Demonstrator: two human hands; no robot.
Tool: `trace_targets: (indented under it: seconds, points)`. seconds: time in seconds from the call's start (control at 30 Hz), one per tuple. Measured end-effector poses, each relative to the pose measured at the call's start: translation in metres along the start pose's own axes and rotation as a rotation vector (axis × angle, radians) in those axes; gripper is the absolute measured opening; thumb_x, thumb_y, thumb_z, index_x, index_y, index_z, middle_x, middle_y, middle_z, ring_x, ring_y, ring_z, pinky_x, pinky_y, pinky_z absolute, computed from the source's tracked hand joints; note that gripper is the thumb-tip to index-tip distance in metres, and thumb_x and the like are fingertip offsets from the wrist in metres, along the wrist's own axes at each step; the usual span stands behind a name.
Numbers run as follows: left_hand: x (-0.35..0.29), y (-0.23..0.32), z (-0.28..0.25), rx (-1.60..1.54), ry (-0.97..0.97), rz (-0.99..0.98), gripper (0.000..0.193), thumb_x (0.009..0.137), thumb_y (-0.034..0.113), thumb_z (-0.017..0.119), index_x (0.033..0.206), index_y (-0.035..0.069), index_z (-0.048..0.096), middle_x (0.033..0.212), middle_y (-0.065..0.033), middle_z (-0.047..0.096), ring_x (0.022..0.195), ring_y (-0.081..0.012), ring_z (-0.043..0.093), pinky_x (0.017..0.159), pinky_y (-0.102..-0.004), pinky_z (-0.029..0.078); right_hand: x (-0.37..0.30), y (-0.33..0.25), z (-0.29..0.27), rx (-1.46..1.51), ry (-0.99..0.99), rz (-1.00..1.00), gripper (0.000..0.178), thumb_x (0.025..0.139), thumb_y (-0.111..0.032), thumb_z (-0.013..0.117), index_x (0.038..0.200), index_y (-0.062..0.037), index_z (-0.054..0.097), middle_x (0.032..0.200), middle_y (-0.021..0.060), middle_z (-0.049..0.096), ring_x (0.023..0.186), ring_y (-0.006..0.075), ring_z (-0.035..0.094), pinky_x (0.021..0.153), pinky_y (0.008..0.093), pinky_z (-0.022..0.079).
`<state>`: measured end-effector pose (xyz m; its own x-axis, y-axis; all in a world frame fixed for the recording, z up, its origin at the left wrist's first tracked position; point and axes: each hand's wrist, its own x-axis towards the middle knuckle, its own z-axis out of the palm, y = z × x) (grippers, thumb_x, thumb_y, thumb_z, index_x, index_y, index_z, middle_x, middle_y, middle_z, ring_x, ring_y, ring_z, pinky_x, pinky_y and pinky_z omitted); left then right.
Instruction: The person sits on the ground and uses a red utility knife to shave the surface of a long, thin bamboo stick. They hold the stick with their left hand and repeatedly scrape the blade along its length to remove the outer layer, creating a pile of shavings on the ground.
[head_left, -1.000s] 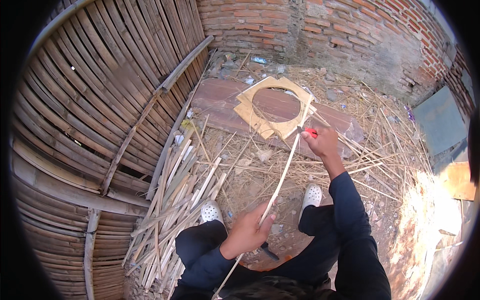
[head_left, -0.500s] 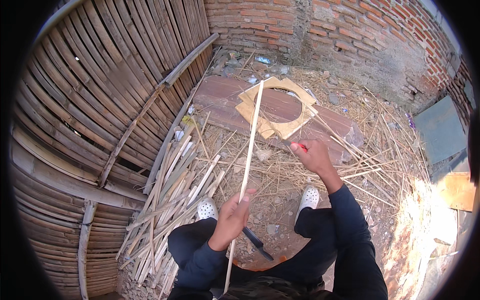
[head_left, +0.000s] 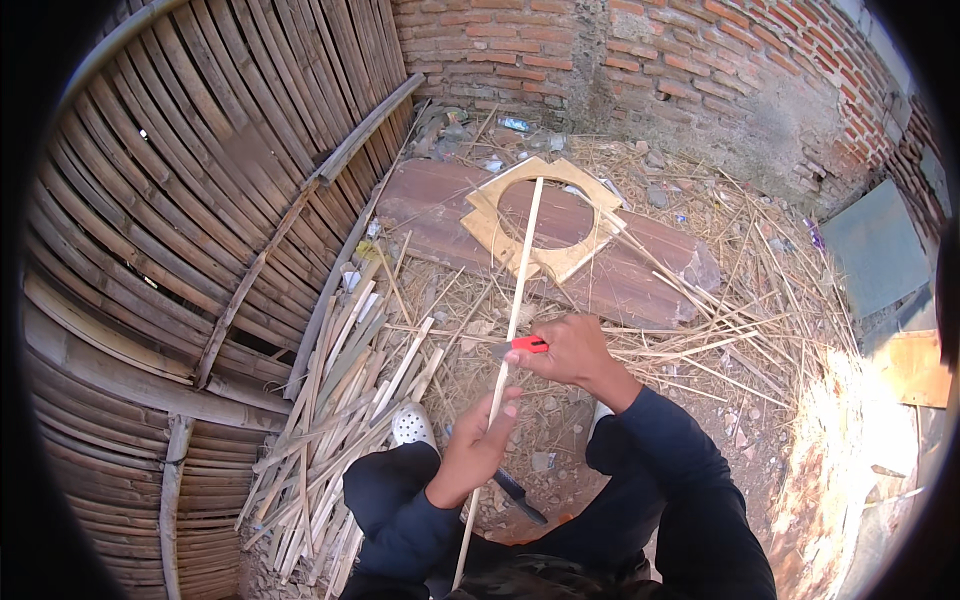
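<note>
My left hand [head_left: 478, 440] is closed around a long, pale bamboo strip [head_left: 523, 265], which runs from near my lap up and away from me. Just beyond it, my right hand [head_left: 568, 348] grips a knife with a red handle [head_left: 529, 344]. The knife's short blade [head_left: 500, 350] lies at the strip, slightly above my left fingers; whether it bites into the strip is too small to tell. The strip's far end overlaps the round hole of a light wooden board [head_left: 480, 225].
Split bamboo strips [head_left: 330, 400] lie piled at the left by a slatted bamboo wall [head_left: 200, 200]. A reddish-brown plank [head_left: 640, 290] lies under the holed board. A dark-handled tool [head_left: 510, 488] rests between my legs. A brick wall [head_left: 700, 60] stands at the back.
My right hand with the knife has moved left and nearer, from beside the holed board onto the strip. My left hand has shifted slightly, and the strip's far end has moved right.
</note>
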<state>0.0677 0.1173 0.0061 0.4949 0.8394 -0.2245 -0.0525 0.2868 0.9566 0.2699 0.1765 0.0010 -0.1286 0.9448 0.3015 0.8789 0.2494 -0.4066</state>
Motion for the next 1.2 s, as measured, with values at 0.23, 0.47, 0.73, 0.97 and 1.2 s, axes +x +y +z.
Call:
trace_targets:
  seconds: [0.23,0.47,0.73,0.97,1.2]
  points:
    - [-0.010,-0.003,0.006,-0.083,-0.156,-0.092,0.027,0.100,0.020,0.048,0.122,0.003,0.054,0.066,0.0095,0.039,0.056,0.0002,0.034,0.051,-0.0189,0.029,0.022,0.051,-0.005,-0.068,0.034,0.320,0.063,0.074,-0.070,0.060,0.057,-0.0095,0.064,0.049,0.0096,0.056,0.046,0.0308,0.057,0.046,0.0398,0.043]
    - [-0.007,-0.003,-0.007,0.183,-0.004,0.069,0.028,0.098,0.017,0.053,0.121,0.002,0.052,0.065,0.0070,0.043,0.057,-0.0008,0.038,0.052,-0.0198,0.032,-0.012,-0.010,0.008,0.069,-0.030,-0.036,0.065,0.078,-0.069,0.055,0.060,-0.0082,0.066,0.049,0.0132,0.055,0.050,0.0336,0.059,0.048,0.0429,0.045]
    - [-0.018,-0.002,-0.006,0.221,-0.036,0.041,0.031,0.094,0.011,0.058,0.122,0.001,0.051,0.061,0.0085,0.042,0.057,-0.0006,0.038,0.053,-0.0206,0.033,-0.006,0.004,0.006,0.055,-0.028,0.071,0.065,0.079,-0.069,0.055,0.061,-0.0075,0.066,0.051,0.0139,0.056,0.049,0.0348,0.058,0.049,0.0432,0.045]
    - [-0.019,0.001,0.003,0.336,-0.047,0.005,0.034,0.092,0.008,0.061,0.123,0.000,0.050,0.057,0.0096,0.035,0.053,0.0000,0.034,0.051,-0.0203,0.031,0.018,0.040,0.000,-0.108,0.003,0.282,0.068,0.078,-0.074,0.050,0.066,-0.0108,0.069,0.055,0.0130,0.060,0.055,0.0321,0.063,0.052,0.0406,0.048]
    - [-0.018,0.001,-0.011,0.225,-0.020,0.041,0.036,0.088,0.011,0.065,0.119,0.001,0.052,0.051,0.0063,0.034,0.047,-0.0021,0.032,0.046,-0.0226,0.028,-0.019,-0.013,0.016,0.065,-0.071,-0.058,0.064,0.075,-0.071,0.057,0.058,-0.0104,0.064,0.050,0.0114,0.056,0.048,0.0320,0.059,0.046,0.0417,0.044]
